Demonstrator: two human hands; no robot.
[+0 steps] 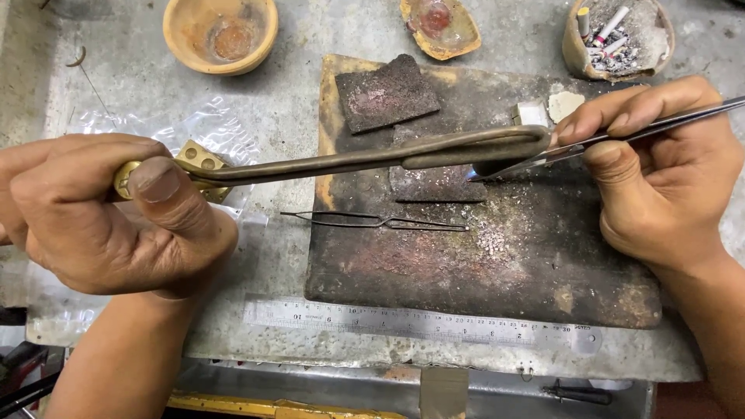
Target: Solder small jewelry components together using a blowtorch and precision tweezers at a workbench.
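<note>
Over charred board [543,264] | left fingers [159,186] clamp torch [372,157] | right fingers [590,128] pinch tweezers [621,136]

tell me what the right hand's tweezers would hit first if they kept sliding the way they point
The right hand aims its tweezers leftward and slightly down. Their tip sits by the curved end of the brass torch, just above a small dark slab on the charred soldering board. Probably the slab first, though depth is unclear.

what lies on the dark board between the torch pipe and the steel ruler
In the head view, thin wire tweezers lie on the board between the pipe and ruler.
</note>
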